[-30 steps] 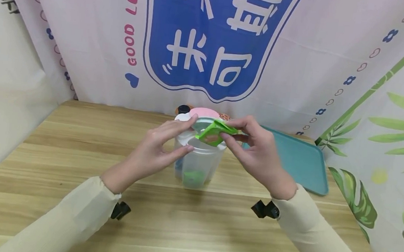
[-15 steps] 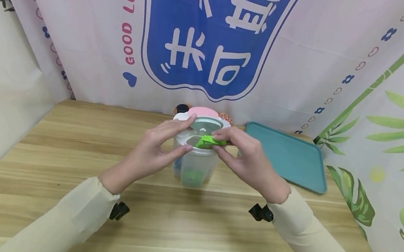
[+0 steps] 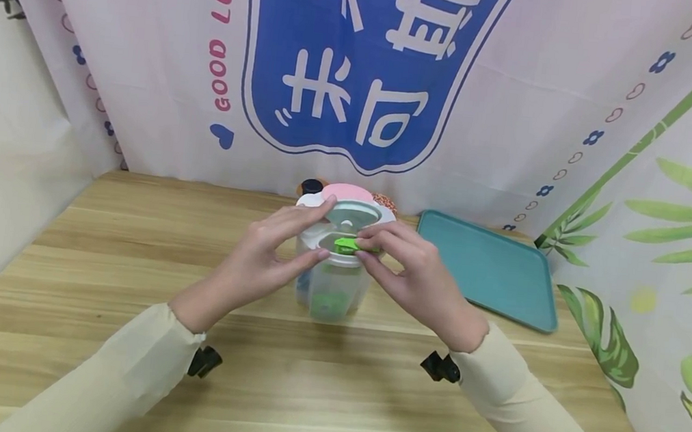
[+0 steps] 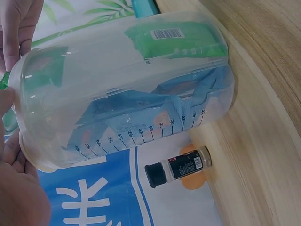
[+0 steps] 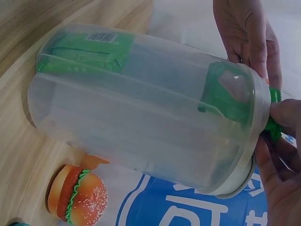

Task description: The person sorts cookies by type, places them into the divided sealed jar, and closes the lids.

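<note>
A clear storage container (image 3: 338, 280) with several compartments stands upright on the table, one flap (image 3: 354, 213) of its white lid raised. My left hand (image 3: 265, 253) holds the lid, fingers by the raised flap and thumb on the front rim. With thumb and fingers, my right hand (image 3: 412, 263) pinches a green packet (image 3: 345, 244) at the opening. Most of that packet (image 5: 225, 92) hangs inside the container's top in the right wrist view. Another green packet (image 4: 183, 42) lies at the bottom of this compartment. Blue packets (image 4: 136, 110) fill a neighbouring compartment.
A teal tray (image 3: 496, 270) lies to the right on the wooden table (image 3: 152, 247). Behind the container are a black-capped bottle (image 4: 181, 167) and a hamburger-shaped thing (image 5: 77, 195). A printed curtain (image 3: 164, 111) hangs along the table's back edge.
My right hand has lowered the green packet from above the rim into the opening, moving left and down. My left hand has stayed at the lid.
</note>
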Available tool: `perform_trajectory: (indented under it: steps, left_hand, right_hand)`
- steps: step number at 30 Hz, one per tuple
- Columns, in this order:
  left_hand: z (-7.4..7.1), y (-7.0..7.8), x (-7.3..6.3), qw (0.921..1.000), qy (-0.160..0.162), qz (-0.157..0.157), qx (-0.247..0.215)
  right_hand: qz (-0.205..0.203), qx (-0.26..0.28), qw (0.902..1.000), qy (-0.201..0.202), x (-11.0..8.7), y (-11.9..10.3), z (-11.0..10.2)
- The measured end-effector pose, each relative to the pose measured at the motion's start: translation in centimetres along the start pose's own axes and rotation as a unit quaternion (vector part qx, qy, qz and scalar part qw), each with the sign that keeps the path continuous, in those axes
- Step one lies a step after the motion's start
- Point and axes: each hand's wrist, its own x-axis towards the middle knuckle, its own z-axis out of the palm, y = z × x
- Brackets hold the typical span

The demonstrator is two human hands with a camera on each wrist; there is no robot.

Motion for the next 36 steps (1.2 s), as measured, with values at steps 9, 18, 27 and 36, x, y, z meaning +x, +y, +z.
perform_trajectory:
  steps: [9, 18, 27, 36]
  left_hand:
    - [-0.1, 0.07, -0.15, 1.0, -0.002, -0.004, 0.003]
    - [-0.19, 0.02, -0.24, 1.0, 0.003, -0.005, 0.006]
    - [-0.31, -0.08, -0.51, 1.0, 0.008, -0.003, 0.006]
    - [-0.12, -0.06, -0.26, 1.0, 0.002, 0.002, 0.003]
  right_hand:
    - [-0.028, -0.033, 0.9991, -0.005, -0.53, 0.31, 0.29]
    - [-0.045, -0.04, 0.9982, -0.003, -0.66, 0.5, 0.72]
    - [-0.053, -0.033, 0.998, -0.004, -0.58, 0.48, 0.82]
    - [-0.014, 0.047, 0.9978, 0.044, -0.44, 0.93, 0.21]
